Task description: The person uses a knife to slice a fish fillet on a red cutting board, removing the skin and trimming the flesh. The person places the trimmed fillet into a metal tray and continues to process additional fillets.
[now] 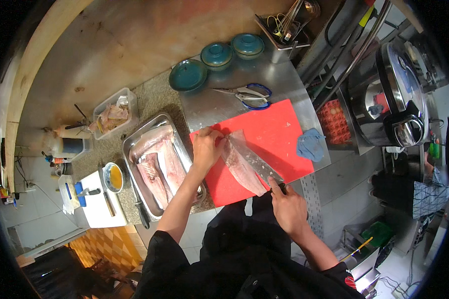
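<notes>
A pale fish fillet [241,168] lies slantwise on a red cutting board [273,127]. With its fingertips pinched, my left hand [208,147] holds the fillet's far end. My right hand [287,203] grips the handle of a kitchen knife [260,164]. Its broad blade, flecked with small bits, lies along the fillet's right side; whether the edge is inside the flesh cannot be told. Left of the board, a steel tray [130,149] contains several more fish pieces [153,179]. A folded blue cloth [310,145] rests at the board's right edge.
Blue-handled scissors [252,95] lie beyond the board. Behind them stand a teal dish [188,74] and two lidded teal pots [216,55]. A plastic tub [116,112] holds fish scraps. Another knife [140,209] lies beside the tray, near a bowl of yellow liquid [114,177]. A person [430,194] is at far right.
</notes>
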